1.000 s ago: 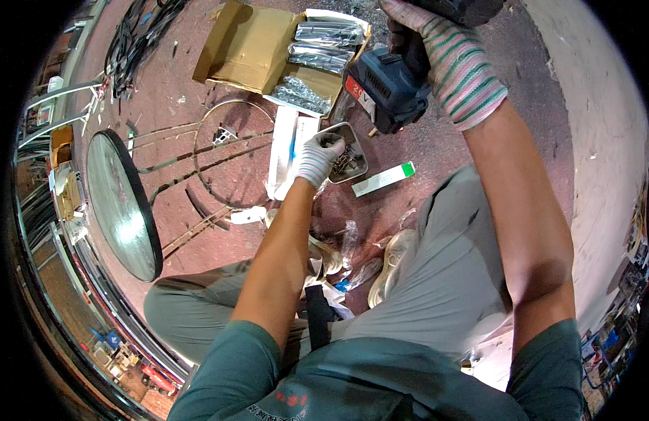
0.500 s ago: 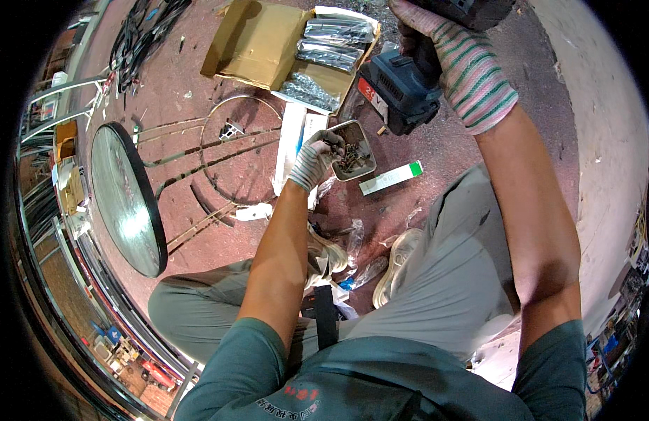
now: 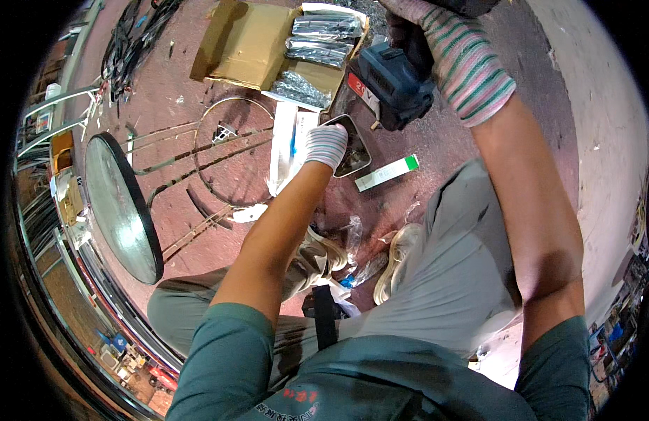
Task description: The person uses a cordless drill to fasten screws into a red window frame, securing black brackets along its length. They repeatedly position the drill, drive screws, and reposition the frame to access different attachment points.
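Observation:
My right hand (image 3: 424,31), in a striped knit glove, grips the handle of a cordless power tool with a blue-black battery (image 3: 392,78) at the top of the view. The tool's front end runs out of the picture. My left hand (image 3: 327,145), gloved the same way, reaches over the left side of a small metal tin (image 3: 361,156) holding small dark screws. Its back faces me and its fingers are hidden by the hand and the tin's shadow. A slim white box with a green end (image 3: 387,173) lies just right of the tin.
Beyond the tin, an open cardboard box (image 3: 243,42) holds plastic-wrapped silvery parts. To the left are a round stool lying on its side (image 3: 124,208) and black cables (image 3: 131,52). Plastic scraps (image 3: 354,242) lie between my shoes. A pale wall (image 3: 605,126) bounds the right.
My left hand has turned and shifted over the tin, so its fingers, visible before among the screws, are now hidden. The right hand still holds the tool. The whole view has shifted slightly.

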A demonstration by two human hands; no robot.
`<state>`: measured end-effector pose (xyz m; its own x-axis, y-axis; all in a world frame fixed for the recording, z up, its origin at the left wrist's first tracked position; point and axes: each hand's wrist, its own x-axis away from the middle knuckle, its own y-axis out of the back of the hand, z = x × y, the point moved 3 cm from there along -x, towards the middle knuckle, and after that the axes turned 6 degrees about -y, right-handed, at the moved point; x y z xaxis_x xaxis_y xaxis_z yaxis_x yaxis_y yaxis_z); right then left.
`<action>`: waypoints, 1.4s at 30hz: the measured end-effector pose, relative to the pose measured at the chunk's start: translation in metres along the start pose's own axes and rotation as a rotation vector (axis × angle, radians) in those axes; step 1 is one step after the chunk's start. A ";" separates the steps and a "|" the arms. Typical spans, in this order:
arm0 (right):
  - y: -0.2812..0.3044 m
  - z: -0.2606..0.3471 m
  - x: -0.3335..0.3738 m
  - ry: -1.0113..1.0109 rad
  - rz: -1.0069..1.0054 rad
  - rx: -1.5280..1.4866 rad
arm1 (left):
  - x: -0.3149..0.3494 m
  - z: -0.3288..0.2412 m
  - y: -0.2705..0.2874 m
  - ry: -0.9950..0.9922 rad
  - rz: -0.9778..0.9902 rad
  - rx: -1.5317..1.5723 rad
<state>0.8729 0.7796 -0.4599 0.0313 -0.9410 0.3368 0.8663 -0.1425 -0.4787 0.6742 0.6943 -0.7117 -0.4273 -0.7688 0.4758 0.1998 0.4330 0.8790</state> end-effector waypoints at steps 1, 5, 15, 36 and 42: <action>0.001 0.001 0.000 0.014 0.007 0.014 | -0.004 -0.003 -0.001 -0.018 0.013 -0.005; 0.005 0.000 -0.002 0.000 -0.013 0.044 | -0.014 -0.007 0.007 -0.079 0.101 -0.039; 0.003 0.001 -0.011 -0.026 -0.014 0.037 | -0.014 -0.007 0.023 -0.235 0.215 -0.190; -0.005 -0.001 -0.016 -0.051 -0.003 0.026 | 0.051 0.023 0.013 0.154 -0.023 2.115; -0.007 -0.001 -0.014 -0.062 -0.007 0.030 | 0.055 0.034 0.000 0.033 -0.035 2.260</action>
<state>0.8656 0.7935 -0.4624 0.0550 -0.9192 0.3899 0.8810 -0.1391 -0.4522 0.6209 0.6683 -0.6863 -0.3923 -0.7801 0.4874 -0.8221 0.0595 -0.5663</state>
